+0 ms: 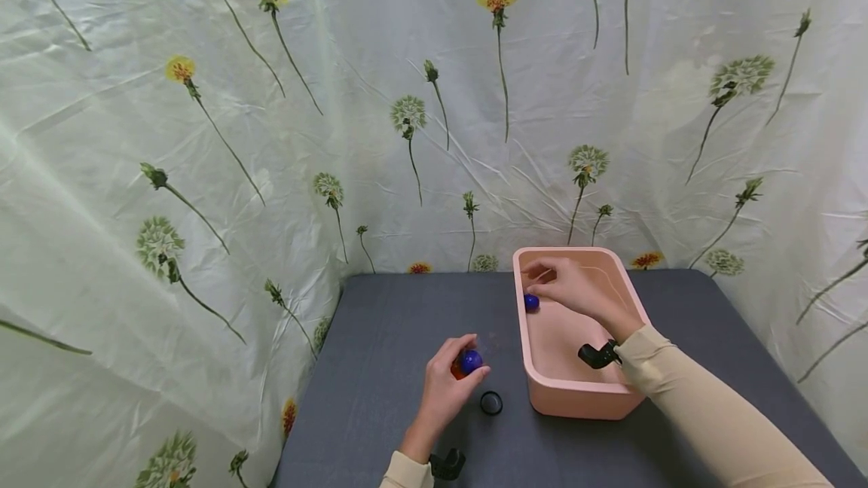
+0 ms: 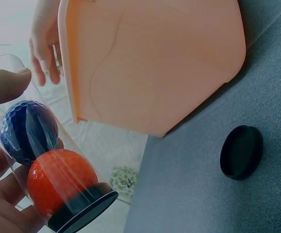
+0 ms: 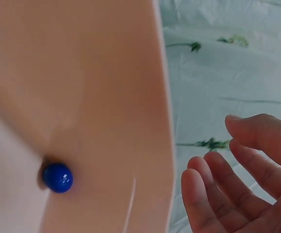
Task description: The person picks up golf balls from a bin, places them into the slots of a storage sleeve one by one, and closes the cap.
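My left hand (image 1: pixel 444 382) grips a clear tube (image 2: pixel 65 136) with a black cap on its lower end. Inside the tube, a blue dimpled ball (image 2: pixel 28 131) rests against an orange ball (image 2: pixel 62 179). My right hand (image 1: pixel 573 288) is above the far part of a pink bin (image 1: pixel 576 386), its fingers loosely bent with nothing between them. A single blue ball (image 3: pixel 57 177) lies in the bin, by the left wall in the head view, below the right fingertips and apart from them.
A round black cap (image 1: pixel 491 403) lies on the dark grey table (image 1: pixel 380 352), between my left hand and the bin. Behind the table hangs a pale curtain (image 1: pixel 380 96) with a dandelion print, which also runs along both sides.
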The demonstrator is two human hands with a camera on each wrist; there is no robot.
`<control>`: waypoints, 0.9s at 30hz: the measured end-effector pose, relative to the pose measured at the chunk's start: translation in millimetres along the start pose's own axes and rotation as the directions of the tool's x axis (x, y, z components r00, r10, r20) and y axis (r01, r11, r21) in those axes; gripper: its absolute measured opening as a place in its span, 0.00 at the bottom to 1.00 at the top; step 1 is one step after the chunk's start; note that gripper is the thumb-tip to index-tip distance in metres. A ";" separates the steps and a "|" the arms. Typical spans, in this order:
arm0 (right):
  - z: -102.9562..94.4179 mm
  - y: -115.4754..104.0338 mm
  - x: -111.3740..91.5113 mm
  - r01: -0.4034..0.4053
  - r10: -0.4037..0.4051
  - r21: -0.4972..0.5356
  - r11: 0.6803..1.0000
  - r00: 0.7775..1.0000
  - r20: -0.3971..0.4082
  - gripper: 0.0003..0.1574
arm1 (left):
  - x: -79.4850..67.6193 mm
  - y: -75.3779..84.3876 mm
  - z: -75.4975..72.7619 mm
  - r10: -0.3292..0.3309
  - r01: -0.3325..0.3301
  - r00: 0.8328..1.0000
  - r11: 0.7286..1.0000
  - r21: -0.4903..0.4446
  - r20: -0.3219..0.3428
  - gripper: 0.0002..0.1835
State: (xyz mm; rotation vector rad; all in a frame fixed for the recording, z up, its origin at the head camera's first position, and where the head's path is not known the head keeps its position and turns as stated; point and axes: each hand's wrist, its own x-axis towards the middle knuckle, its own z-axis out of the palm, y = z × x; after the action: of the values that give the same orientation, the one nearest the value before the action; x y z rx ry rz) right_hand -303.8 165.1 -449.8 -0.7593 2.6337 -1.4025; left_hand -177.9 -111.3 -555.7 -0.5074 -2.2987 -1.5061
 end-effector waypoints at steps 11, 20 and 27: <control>0.7 37.6 25.1 -0.031 0.026 -0.073 0.997 0.998 -0.059 0.20 | -0.2 -3.0 -1.0 0.006 -0.006 1.000 1.000 0.005 -0.010 0.28; 9.6 75.5 39.9 -0.065 0.065 -0.110 0.992 0.998 -0.002 0.17 | 0.8 -7.3 -4.7 0.013 -0.013 1.000 1.000 0.000 -0.014 0.28; 19.5 96.1 41.4 -0.180 0.188 -0.081 0.980 0.977 0.105 0.19 | 2.8 -7.1 -7.3 0.026 -0.026 1.000 1.000 -0.001 -0.014 0.28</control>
State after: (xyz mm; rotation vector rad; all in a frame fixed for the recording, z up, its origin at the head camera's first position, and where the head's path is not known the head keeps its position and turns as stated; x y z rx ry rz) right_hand -372.5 176.2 -530.4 -0.5645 2.6022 -1.1894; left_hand -183.1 -120.4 -557.3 -0.5236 -2.2720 -1.4935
